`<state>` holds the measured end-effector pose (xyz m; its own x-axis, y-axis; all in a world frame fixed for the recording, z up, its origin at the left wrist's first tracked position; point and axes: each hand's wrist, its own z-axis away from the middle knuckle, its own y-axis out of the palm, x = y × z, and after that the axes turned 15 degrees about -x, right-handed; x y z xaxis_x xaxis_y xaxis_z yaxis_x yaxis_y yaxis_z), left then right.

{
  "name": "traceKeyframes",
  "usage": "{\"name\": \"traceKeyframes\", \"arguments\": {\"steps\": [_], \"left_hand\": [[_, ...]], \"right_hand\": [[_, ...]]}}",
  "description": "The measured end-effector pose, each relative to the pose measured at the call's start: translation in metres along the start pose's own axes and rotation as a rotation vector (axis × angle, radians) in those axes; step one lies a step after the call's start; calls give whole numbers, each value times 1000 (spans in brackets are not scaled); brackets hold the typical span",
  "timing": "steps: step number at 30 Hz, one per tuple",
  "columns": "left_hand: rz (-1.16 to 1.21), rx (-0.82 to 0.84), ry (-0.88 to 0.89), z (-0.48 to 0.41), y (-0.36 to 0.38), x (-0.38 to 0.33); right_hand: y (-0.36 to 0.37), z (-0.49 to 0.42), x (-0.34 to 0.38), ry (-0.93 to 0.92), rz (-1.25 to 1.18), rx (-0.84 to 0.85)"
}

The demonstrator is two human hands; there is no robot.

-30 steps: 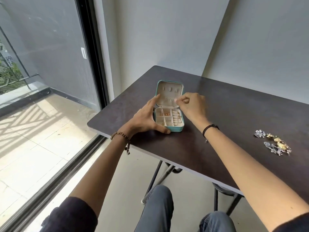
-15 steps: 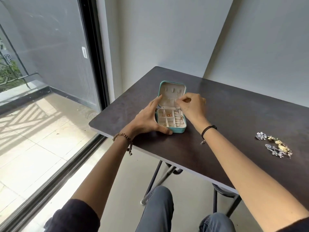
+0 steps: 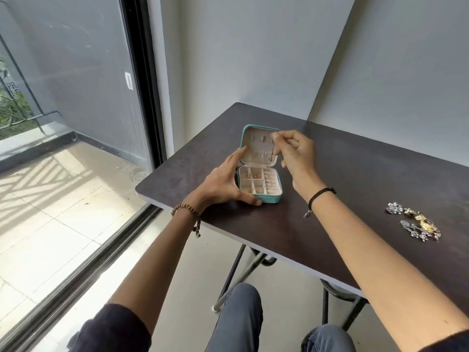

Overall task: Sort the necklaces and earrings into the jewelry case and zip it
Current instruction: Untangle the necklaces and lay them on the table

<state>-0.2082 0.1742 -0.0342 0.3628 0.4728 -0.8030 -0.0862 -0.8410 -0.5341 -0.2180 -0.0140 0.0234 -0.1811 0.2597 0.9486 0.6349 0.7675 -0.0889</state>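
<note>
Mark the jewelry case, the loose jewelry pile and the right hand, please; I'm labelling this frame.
jewelry case (image 3: pixel 271 198): head view, teal front wall of the base.
loose jewelry pile (image 3: pixel 418 219): head view, gold piece near its middle.
right hand (image 3: pixel 297 156): head view, back of the hand.

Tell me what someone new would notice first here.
An open teal jewelry case sits near the left edge of the dark table, left hand braced against its side, right hand pinching a thin chain at the lid. A tangle of silver and gold jewelry lies far right.
</note>
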Motion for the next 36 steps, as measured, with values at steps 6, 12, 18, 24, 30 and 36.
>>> {"name": "traceKeyframes", "arguments": {"steps": [6,12,18,24,30,36], "left_hand": [[-18,-27,79,3,3,1],[-10,-90,48,17,3,-5],[-6,-253,52,33,9,-26],[309,-290,54,45,24,-79],[388,-67,93,42,49,-117],[528,-22,31,45,60,-134]], "right_hand": [[-14,3,12,-23,22,66],[-40,8,30,-37,4,148],[-68,15,44,-26,-48,176],[-94,24,49,10,-68,158],[-122,36,49,19,-67,133],[-149,39,49,56,-87,61]]}}
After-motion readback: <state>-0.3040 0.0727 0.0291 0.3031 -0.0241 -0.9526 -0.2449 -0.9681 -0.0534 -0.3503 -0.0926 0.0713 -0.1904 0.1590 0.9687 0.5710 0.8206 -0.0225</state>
